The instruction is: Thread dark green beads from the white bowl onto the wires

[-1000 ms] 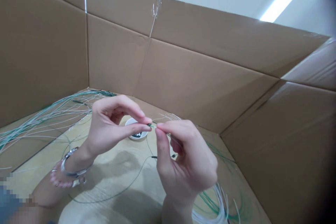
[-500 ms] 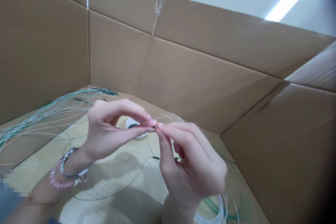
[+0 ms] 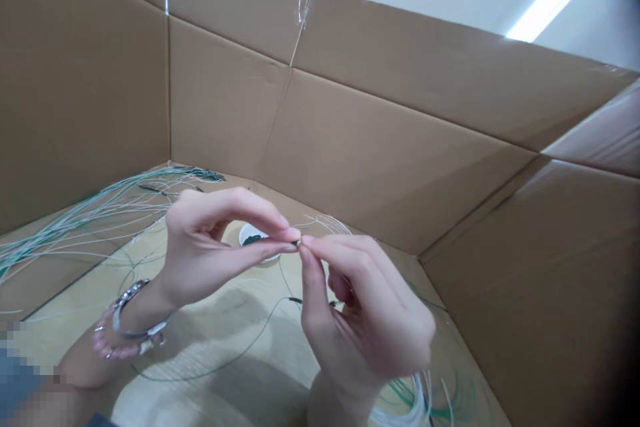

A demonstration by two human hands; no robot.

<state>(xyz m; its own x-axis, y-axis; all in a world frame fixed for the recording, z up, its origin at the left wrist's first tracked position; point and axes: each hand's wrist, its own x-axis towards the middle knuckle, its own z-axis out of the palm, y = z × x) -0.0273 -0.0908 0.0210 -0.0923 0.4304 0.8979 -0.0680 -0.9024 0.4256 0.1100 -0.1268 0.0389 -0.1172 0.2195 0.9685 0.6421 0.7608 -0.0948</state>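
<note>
My left hand pinches a tiny dark piece between thumb and forefinger. Meeting it fingertip to fingertip, my right hand is pinched at the other end of this piece; the fingers hide most of it. Behind my left fingers stands a small white bowl with dark green bits inside. A thin green wire curves over the table below my hands, with a dark connector on it. Another dark bit shows by the curled fingers of my right hand.
A bundle of green and white wires runs along the left side, dark ends at the back. Coiled white and green wires lie at the lower right. Cardboard walls surround the wooden table.
My right hand has shifted very slightly, and a little more of the dark piece shows between the fingertips. My left hand keeps almost the same pose.
</note>
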